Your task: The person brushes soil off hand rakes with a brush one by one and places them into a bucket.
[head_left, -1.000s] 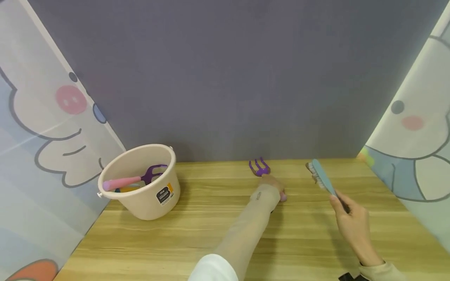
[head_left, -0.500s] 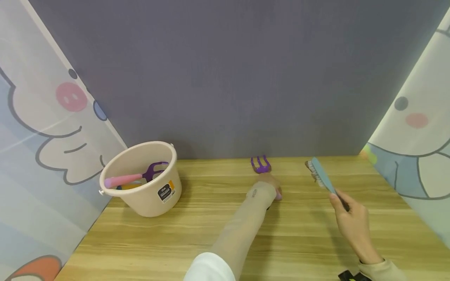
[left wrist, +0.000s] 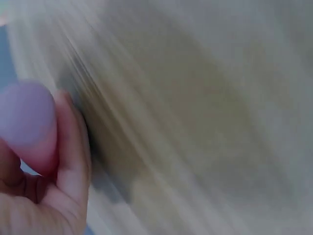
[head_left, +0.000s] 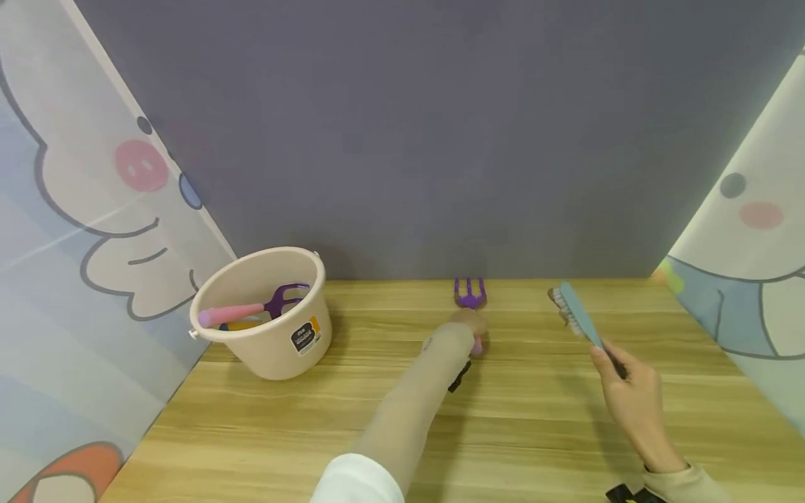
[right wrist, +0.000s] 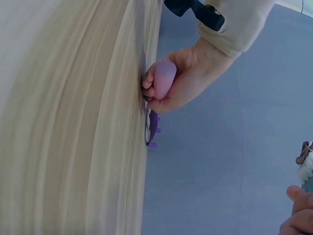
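Observation:
My left hand (head_left: 470, 321) grips a toy garden fork by its pink handle, low over the wooden table. The fork's purple tines (head_left: 470, 297) point away toward the grey back wall. In the left wrist view the rounded lilac end of the pink handle (left wrist: 27, 122) sticks out of the curled fingers. My right hand (head_left: 632, 395) holds a blue brush (head_left: 577, 311) by its dark handle, tilted up to the left. The brush's white bristles (head_left: 566, 313) face left, with brown bits at their tip, seen also in the right wrist view. Most of the left fingers are hidden in the head view.
A cream bucket (head_left: 283, 356) stands on the table (head_left: 302, 433) at the left. Inside it lie another purple fork with a pink handle (head_left: 233, 313) and a yellow-and-blue item (head_left: 242, 325). A grey wall (head_left: 409, 140) closes the back, with cartoon-printed panels (head_left: 126, 244) on both sides.
My left hand and the fork's handle have swung left, so the tines point straighter at the wall. The right hand holds the brush almost still. The head view has shifted slightly.

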{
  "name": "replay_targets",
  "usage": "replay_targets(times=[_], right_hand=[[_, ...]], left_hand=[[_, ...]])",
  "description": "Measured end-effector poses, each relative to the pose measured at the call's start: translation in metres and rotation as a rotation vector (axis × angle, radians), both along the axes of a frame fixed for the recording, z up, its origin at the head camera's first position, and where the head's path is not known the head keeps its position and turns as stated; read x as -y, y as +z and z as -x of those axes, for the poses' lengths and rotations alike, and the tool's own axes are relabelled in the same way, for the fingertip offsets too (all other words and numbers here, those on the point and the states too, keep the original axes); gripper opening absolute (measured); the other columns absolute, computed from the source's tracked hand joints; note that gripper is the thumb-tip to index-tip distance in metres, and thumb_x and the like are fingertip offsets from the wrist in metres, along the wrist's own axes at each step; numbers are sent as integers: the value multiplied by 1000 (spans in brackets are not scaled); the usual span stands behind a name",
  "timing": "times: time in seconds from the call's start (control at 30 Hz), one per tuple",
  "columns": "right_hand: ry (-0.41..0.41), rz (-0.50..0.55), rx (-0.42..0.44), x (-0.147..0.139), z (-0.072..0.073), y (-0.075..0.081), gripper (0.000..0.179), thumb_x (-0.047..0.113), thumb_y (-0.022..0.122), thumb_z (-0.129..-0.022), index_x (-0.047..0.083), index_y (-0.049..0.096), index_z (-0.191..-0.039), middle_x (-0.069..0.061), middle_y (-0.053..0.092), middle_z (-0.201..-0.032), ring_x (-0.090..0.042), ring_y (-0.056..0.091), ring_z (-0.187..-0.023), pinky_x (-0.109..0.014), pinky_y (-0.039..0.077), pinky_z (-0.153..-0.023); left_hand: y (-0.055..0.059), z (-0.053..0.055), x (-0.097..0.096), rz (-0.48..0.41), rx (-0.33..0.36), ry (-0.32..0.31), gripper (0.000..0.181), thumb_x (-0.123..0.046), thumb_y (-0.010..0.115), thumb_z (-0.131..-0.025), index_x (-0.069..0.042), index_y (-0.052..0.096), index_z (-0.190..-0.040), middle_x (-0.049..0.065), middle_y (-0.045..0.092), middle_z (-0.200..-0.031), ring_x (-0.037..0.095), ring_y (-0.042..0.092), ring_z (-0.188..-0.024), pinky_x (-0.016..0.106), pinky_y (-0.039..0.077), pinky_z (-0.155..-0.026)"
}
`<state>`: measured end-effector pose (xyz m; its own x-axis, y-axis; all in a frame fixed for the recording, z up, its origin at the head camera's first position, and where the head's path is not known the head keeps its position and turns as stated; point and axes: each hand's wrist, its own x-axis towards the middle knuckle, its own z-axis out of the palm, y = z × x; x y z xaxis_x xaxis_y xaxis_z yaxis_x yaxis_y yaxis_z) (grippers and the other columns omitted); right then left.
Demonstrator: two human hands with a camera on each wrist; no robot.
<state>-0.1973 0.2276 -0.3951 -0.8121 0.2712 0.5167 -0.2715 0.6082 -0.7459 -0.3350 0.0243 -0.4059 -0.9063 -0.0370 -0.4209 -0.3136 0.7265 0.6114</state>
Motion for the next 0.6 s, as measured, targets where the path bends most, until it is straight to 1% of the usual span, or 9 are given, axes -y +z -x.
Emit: replay_targets(times=[0.07, 0.1, 0.17, 0.27, 0.3, 0.33, 0.43, 0.57, 0.6], right_hand=[[10, -4, 1, 2, -1, 0, 30, 12, 57, -89, -10, 61, -110, 39, 42, -74, 6, 45, -56, -12, 38, -47], [12, -7, 1, 3, -1, 0, 30, 12, 57, -89, -10, 61, -110, 40, 42, -75, 6, 45, -56, -12, 38, -48], [12, -17, 2, 4, -2, 0, 30, 12, 57, -89, -9, 61, -110, 38, 43, -74, 5, 44, -55, -12, 37, -47], [22, -28, 8, 7, -2, -1, 30, 12, 56, -90, -10, 60, -110, 25, 53, -72, 2, 43, -53, -15, 36, -45], [20, -28, 8, 8, -2, -1, 30, 12, 57, -90, -9, 60, -110, 18, 58, -73, 2, 43, -53, -15, 36, -46], [19, -28, 11, 9, -2, -2, 30, 12, 57, -89, -9, 60, -110, 12, 60, -73, 2, 43, -53, -14, 36, -46], [28, -25, 5, 11, -3, -2, 29, 10, 57, -89, -10, 60, -110, -11, 66, -79, 4, 44, -55, -13, 36, -47], [59, -24, 0, 13, -5, -1, 31, 11, 56, -90, -11, 59, -112, -12, 65, -77, 2, 43, -54, -15, 36, -46], [65, -25, 2, 14, -5, -1, 31, 11, 55, -91, -11, 59, -112, -4, 64, -75, 1, 42, -52, -16, 35, -45]], left_hand=[[-13, 11, 2, -53, -1, 27, 49, -7, 48, -84, -12, 48, -132, 5, 63, -69, 10, 38, -36, 21, 37, -37], [-18, 16, 2, -95, -17, 41, 55, -2, 47, -83, -11, 42, -137, 4, 65, -75, 9, 37, -33, 19, 34, -34], [-28, 22, 2, -160, -18, 86, 56, -1, 47, -83, -10, 40, -138, 6, 59, -57, 12, 38, -30, 20, 34, -30], [-35, 25, 6, -201, -43, 72, 54, -2, 46, -86, -7, 37, -139, 7, 58, -57, 14, 42, -33, 21, 37, -32], [-36, 25, 7, -201, -54, 60, 51, -3, 46, -87, -3, 38, -138, 7, 57, -58, 14, 43, -35, 20, 38, -33], [-36, 25, 9, -176, -64, 34, 49, -5, 46, -88, -1, 38, -137, 7, 50, -49, 14, 43, -34, 20, 37, -32], [-36, 22, 13, -138, -88, -4, 43, -8, 46, -90, 3, 44, -131, 5, 45, -47, 14, 42, -36, 20, 37, -33], [-33, 18, 18, -126, -109, -8, 38, -12, 47, -91, 3, 49, -127, 5, 44, -48, 13, 40, -37, 21, 37, -35], [-33, 17, 19, -133, -118, -12, 39, -12, 47, -91, 2, 47, -128, 5, 44, -48, 13, 40, -38, 22, 37, -35]])
